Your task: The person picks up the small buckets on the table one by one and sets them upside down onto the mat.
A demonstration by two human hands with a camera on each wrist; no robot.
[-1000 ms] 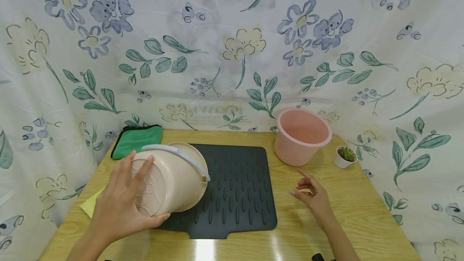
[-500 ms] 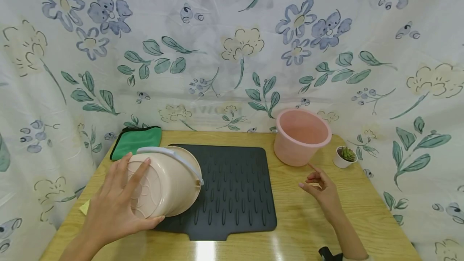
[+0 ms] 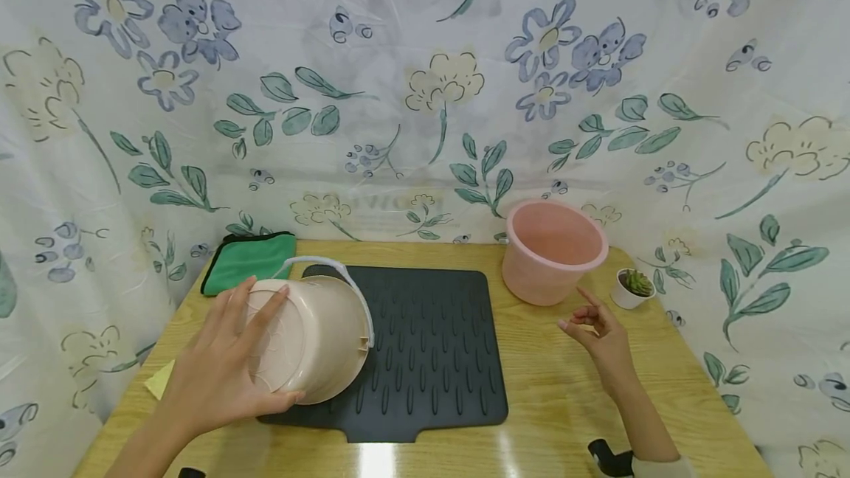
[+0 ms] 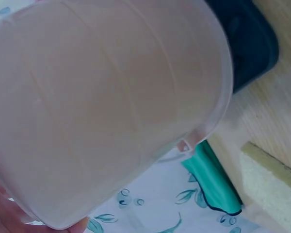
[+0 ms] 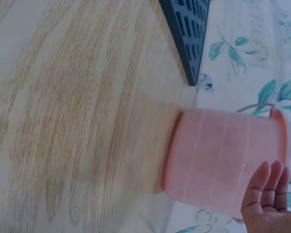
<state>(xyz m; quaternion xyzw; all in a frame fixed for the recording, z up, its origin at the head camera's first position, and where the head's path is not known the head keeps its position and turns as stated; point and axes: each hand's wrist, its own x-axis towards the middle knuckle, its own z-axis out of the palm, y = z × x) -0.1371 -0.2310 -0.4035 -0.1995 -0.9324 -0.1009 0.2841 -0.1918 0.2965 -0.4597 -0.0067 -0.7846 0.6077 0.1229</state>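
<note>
My left hand grips a cream bucket round its base, thumb on the near side and fingers over the bottom. Tipped on its side, the bucket has its base toward me and its mouth facing away over the dark ridged mat. Its pale handle arches at the rim. In the left wrist view, the bucket's wall fills most of the frame. My right hand holds nothing, index finger extended and the others loosely bent, just in front of an upright pink bucket.
A green cloth item with black edging lies at the back left. By the left forearm is a yellow sponge. A small potted succulent stands right of the pink bucket. Patterned curtain hangs behind the wooden table.
My right hand has moved right and slightly farther forward. The cream bucket has shifted slightly left overall and turned a little, and its handle has swung away from its side.
</note>
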